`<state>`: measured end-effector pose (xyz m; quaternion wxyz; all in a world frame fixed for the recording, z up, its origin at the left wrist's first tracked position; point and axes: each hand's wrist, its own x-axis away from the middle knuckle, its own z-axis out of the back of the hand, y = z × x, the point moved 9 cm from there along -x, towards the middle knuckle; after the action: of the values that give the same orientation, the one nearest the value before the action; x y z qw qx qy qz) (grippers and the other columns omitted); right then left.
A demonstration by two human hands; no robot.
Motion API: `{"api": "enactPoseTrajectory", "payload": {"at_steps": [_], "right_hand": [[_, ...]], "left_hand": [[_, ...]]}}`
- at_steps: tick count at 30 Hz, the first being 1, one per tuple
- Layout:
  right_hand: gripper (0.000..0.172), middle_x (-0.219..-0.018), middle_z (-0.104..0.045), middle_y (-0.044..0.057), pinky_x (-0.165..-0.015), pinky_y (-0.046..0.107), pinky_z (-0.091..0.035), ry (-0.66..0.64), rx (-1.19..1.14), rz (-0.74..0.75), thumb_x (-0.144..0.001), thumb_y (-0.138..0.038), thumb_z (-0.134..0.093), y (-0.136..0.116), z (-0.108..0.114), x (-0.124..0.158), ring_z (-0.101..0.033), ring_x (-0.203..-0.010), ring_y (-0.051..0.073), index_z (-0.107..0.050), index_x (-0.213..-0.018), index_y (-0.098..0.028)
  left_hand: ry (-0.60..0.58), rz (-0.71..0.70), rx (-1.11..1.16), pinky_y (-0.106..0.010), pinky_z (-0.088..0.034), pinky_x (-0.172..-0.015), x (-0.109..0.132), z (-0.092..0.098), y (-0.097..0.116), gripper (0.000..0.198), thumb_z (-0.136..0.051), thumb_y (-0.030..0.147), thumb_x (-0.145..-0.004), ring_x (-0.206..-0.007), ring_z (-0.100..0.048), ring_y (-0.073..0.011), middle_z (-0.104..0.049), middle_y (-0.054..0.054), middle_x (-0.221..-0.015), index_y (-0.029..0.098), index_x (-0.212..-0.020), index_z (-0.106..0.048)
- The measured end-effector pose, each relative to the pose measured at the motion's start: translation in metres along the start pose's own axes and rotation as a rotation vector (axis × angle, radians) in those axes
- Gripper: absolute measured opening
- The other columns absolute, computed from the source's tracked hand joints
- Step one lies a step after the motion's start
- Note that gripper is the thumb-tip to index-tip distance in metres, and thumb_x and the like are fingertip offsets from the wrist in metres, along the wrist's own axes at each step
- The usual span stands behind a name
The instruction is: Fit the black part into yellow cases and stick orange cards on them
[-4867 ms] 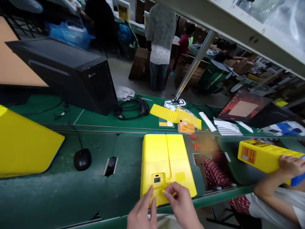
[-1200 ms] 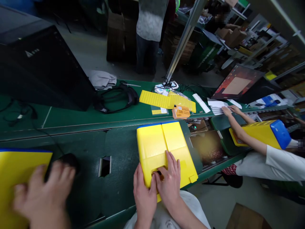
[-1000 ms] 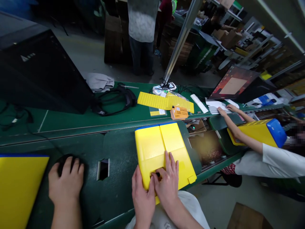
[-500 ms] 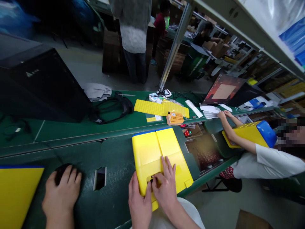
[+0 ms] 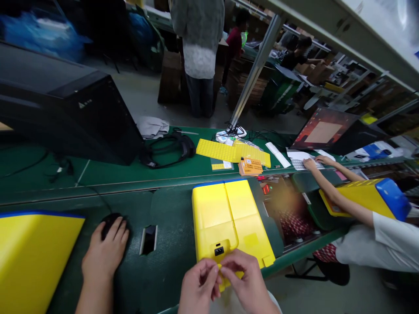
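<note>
My left hand (image 5: 200, 285) and my right hand (image 5: 244, 279) meet fingertip to fingertip at the front edge of a yellow plastic case (image 5: 214, 213). Both are closed in a pinch around a small yellow piece (image 5: 219, 265); its exact kind is too small to make out. Just beyond my fingers, a black power socket (image 5: 219, 251) shows in a recess of the case. The case lies flat on the green work surface, with a blue edge along its far side. A paler yellow square (image 5: 251, 240) is visible on its right half.
Another person's hand (image 5: 104, 248) rests on a black mouse (image 5: 109, 223) at left, near another yellow case (image 5: 29, 253). Beyond lie yellow sheets (image 5: 218, 150), orange cards (image 5: 250, 166) and a black headset (image 5: 170, 150). At right, a co-worker's arms (image 5: 340, 196) reach past a yellow-blue case (image 5: 366, 198).
My hands have left the socket recess, where they were working, and come together nearer to me, pinching the small yellow piece. The socket is now uncovered. The whole view has shifted slightly.
</note>
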<state>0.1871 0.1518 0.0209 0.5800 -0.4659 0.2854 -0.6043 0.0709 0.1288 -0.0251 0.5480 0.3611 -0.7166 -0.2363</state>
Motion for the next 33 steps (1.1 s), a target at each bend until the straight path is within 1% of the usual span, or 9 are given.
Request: {"api": "enactPoseTrajectory", "payload": {"at_steps": [2,5,7,10,13,18,24,29,33], "right_hand": [[0.012,-0.065,-0.064,0.002,-0.055,0.023,-0.044,-0.015,-0.152,-0.2,-0.08,-0.024,-0.064,0.018,-0.002,-0.001,-0.058,-0.057,0.013,-0.064,-0.07,-0.017],[0.02,-0.055,-0.055,-0.002,-0.05,0.022,-0.037,-0.077,-0.312,-0.31,-0.079,-0.029,-0.064,0.025,-0.008,-0.003,-0.048,-0.048,0.01,-0.056,-0.065,-0.017],[0.02,-0.054,-0.05,-0.005,-0.049,0.021,-0.033,-0.092,-0.282,-0.284,-0.078,-0.025,-0.063,0.021,-0.006,-0.007,-0.043,-0.048,0.008,-0.052,-0.064,-0.018],[0.016,-0.061,-0.048,-0.004,-0.052,0.022,-0.033,-0.049,-0.035,-0.168,-0.081,-0.02,-0.057,0.012,0.004,-0.016,-0.044,-0.055,0.01,-0.051,-0.066,-0.018],[0.013,-0.078,-0.053,0.002,-0.063,0.027,-0.039,0.027,0.34,0.003,-0.086,-0.015,-0.049,-0.004,0.01,-0.024,-0.052,-0.071,0.016,-0.057,-0.076,-0.019],[0.02,-0.085,-0.051,0.006,-0.067,0.032,-0.039,0.129,0.711,0.075,-0.083,-0.006,-0.049,-0.014,0.001,-0.028,-0.049,-0.08,0.021,-0.055,-0.069,-0.019],[0.019,-0.087,-0.051,0.008,-0.068,0.037,-0.034,0.204,0.817,0.063,-0.081,-0.007,-0.053,-0.013,-0.007,-0.027,-0.044,-0.082,0.023,-0.058,-0.067,-0.019],[0.022,-0.089,-0.047,0.006,-0.072,0.036,-0.038,0.111,0.556,0.11,-0.086,-0.003,-0.047,-0.015,-0.006,-0.023,-0.043,-0.085,0.021,-0.059,-0.075,-0.018],[0.02,-0.087,-0.044,0.003,-0.075,0.034,-0.04,-0.039,0.371,0.102,-0.086,-0.004,-0.049,-0.019,-0.007,-0.019,-0.044,-0.087,0.018,-0.056,-0.075,-0.018]], "left_hand": [[0.044,-0.073,-0.066,-0.021,-0.037,-0.045,0.001,0.002,0.006,0.039,-0.071,0.054,-0.071,-0.044,-0.048,-0.0099,-0.054,0.002,-0.052,0.015,-0.069,-0.063],[0.108,-0.209,-0.241,-0.022,-0.042,-0.049,0.007,0.003,0.016,0.032,-0.067,0.05,-0.076,-0.046,-0.051,-0.0123,-0.055,0.002,-0.051,0.018,-0.076,-0.07],[0.2,-0.342,-0.421,-0.025,-0.048,-0.056,0.013,0.007,0.025,0.028,-0.062,0.047,-0.081,-0.052,-0.058,-0.0158,-0.063,-0.002,-0.057,0.022,-0.08,-0.074],[0.461,-0.527,-0.625,-0.032,-0.056,-0.079,0.021,0.024,0.039,0.03,-0.057,0.044,-0.085,-0.081,-0.07,-0.0229,-0.075,-0.007,-0.093,0.024,-0.101,-0.073],[0.615,-0.5,-0.712,-0.045,-0.053,-0.096,0.013,0.037,0.033,0.053,-0.056,0.048,-0.084,-0.113,-0.062,-0.0307,-0.062,-0.014,-0.128,0.018,-0.128,-0.056],[0.49,-0.275,-0.625,-0.05,-0.047,-0.103,-0.017,0.032,0.001,0.065,-0.047,0.049,-0.088,-0.13,-0.048,-0.0322,-0.044,-0.016,-0.145,0.017,-0.143,-0.035],[0.479,-0.23,-0.58,-0.049,-0.045,-0.106,-0.018,0.027,-0.008,0.064,-0.045,0.049,-0.09,-0.133,-0.044,-0.0308,-0.04,-0.014,-0.148,0.021,-0.146,-0.031],[0.637,-0.555,-0.729,-0.042,-0.052,-0.094,0.01,0.027,0.027,0.044,-0.053,0.034,-0.089,-0.117,-0.054,-0.0284,-0.053,-0.014,-0.13,0.02,-0.13,-0.053],[0.402,-0.738,-0.742,-0.029,-0.053,-0.075,0.018,0.009,0.042,0.014,-0.055,0.023,-0.088,-0.082,-0.062,-0.0189,-0.067,-0.005,-0.089,0.023,-0.091,-0.069]]}}
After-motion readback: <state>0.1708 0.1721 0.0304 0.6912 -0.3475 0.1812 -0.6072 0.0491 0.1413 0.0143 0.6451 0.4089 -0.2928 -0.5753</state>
